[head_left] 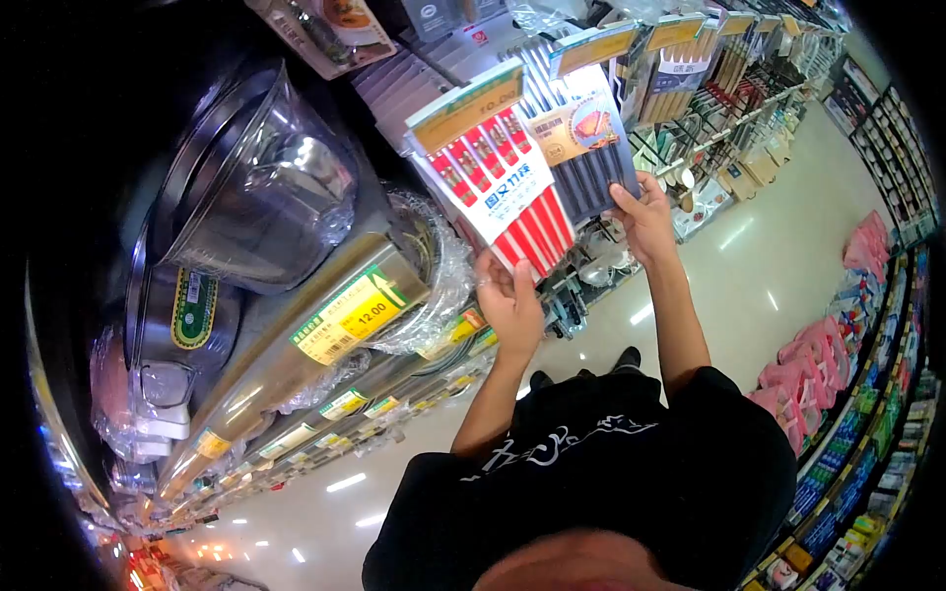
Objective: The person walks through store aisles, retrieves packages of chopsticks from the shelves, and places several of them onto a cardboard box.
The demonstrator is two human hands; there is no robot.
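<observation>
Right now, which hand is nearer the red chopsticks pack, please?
The left hand, gripping the red chopsticks pack at its bottom; the right hand, right of it, holds the black chopsticks pack.

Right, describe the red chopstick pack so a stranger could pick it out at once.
Along the top runs a hanging display; below it, find the left hand. It holds the red pack, white-labelled, unlike the dark pack at the right hand.
</observation>
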